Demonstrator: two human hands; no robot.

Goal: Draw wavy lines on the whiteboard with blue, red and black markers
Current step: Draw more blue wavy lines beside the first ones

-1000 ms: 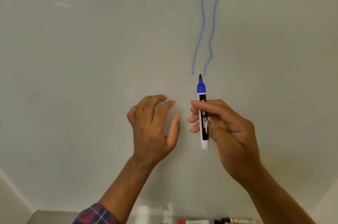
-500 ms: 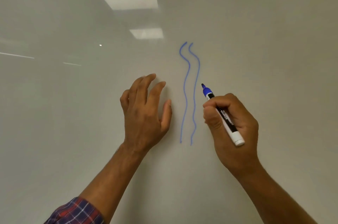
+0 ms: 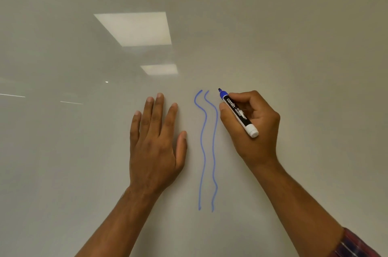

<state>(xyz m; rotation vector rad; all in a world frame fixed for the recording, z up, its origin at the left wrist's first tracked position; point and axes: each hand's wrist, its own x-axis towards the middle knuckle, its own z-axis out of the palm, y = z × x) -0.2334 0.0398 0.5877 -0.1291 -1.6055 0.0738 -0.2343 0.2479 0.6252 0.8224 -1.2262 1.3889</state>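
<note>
**Blue marker held at the head of the drawn lines**

Grip: the right hand [image 3: 254, 128] is curled round a blue marker [image 3: 237, 112]. Thumb and forefinger pinch the barrel just behind the blue collar, and the other fingers are folded beneath. The barrel is black with white lettering and a white end. It slants, with the exposed dark tip up and to the left and the white end down and to the right, over the knuckles.

Position: the reference is the pair of wavy blue lines [image 3: 202, 141], drawn side by side from top to bottom on the whiteboard [image 3: 315, 47]. The marker's tip stands just right of the upper end of the right-hand line, about level with it. Whether the tip touches the board cannot be told. The right hand sits to the right of the lines' upper half, with its thumb close beside the right-hand line.

Other hand: the left hand [image 3: 155, 147] lies flat on the board to the left of the lines and holds nothing. Its fingers are straight, slightly spread and pointing up. The thumb is the part nearest the lines and is clear of the left-hand one.

Surroundings: above and left of the lines, two pale light panels [image 3: 136, 28] are reflected in the board, the larger above the smaller. Below and right of the lines, a plaid sleeve [image 3: 354, 246] covers the right forearm.
</note>
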